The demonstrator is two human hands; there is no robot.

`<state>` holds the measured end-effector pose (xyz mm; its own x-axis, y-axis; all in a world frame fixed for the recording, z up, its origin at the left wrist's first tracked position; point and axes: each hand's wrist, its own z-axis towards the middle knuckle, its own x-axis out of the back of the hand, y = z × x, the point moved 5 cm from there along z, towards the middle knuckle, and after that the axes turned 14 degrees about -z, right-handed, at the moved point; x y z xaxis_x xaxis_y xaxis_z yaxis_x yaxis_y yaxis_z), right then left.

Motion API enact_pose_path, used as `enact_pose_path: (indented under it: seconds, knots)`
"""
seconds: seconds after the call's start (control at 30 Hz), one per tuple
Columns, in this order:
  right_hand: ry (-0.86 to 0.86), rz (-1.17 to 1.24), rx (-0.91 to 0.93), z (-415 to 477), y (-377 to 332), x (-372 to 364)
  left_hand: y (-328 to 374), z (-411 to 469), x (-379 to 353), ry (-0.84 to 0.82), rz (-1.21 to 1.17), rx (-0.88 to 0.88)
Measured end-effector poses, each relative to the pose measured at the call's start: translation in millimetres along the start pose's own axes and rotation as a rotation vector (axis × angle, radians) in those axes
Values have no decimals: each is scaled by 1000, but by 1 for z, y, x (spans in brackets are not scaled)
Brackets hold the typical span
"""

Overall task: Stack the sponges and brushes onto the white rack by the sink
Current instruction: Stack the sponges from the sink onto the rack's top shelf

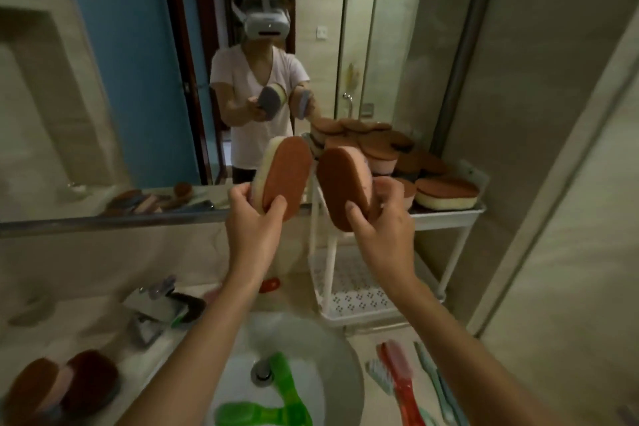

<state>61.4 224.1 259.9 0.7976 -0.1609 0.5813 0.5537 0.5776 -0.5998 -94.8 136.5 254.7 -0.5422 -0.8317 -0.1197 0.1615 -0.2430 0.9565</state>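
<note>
My left hand [250, 218] grips an oval sponge [287, 173] with a brown scrub face and a cream body, held upright in front of the mirror. My right hand [383, 221] grips a second oval sponge [342, 188], brown with a pink body, just left of the white rack [460, 209]. The rack's top shelf carries a pile of several brown-topped sponges [446, 192]. Its lower shelf [359, 301] is perforated and bare where visible. Green brushes [287, 391] lie in the sink. Red and teal brushes [401, 380] lie on the counter at the right.
The round white sink [332, 349] is below my arms, with a chrome tap [148, 315] on its left. Two more brown sponges [62, 387] sit at the counter's left edge. A mirror [138, 79] faces me and a wall closes the right side.
</note>
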Motion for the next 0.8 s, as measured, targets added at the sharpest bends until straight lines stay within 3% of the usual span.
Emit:
enact_pose_path:
  seconds: [0.2,0.43,0.8]
  knots:
    - [62,229,-275,84,49,36,24,44,-71,-179,-173,194]
    - [-32,181,-463,165,117,33,21,79,-169,-315,-489,493]
    - [-185,92,-517,202,148,-17,-11,102,-214,-325,-460,645]
